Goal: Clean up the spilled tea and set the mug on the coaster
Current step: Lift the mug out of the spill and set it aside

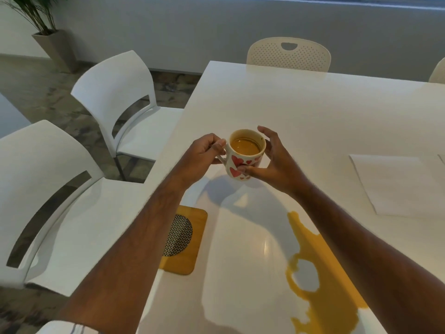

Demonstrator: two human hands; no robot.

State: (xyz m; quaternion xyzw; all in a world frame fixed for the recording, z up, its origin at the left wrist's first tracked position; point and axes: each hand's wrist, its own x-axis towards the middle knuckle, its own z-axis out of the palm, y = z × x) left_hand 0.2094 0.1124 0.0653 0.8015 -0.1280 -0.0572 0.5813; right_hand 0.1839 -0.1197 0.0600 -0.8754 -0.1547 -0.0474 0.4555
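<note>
White chairs (113, 97) line the left side of a long white table (301, 112), with a potted plant (45, 27) back in the corner of the room; near the middle of the table a mug (244, 155) printed with red hearts is held in both hands, and whether its base rests on the surface or hangs just above it cannot be told. The left hand (204, 153) grips the handle, fingers curled round it; the right hand (269, 160) cups the far side loosely, thumb pressed low on the wall and the other fingers spread and only half closed. The mug is nearly full of tea, so the move to the coaster (183, 239), which lies near the table's left edge closer to the person, wants doing slowly and level; keeping the handle grip firm and the second hand under or beside the wall should steady it; lowering it straight onto the dark woven disc in the middle should stop a slop over the rim. The spilled tea (310, 268) spreads well to the right of the coaster; part of it runs under the right forearm and off the bottom edge, so its full reach is hidden. A white sheet (397, 184), paper or cloth, lies at the right; which it is stays unclear. The left forearm covers one side of the coaster.
</note>
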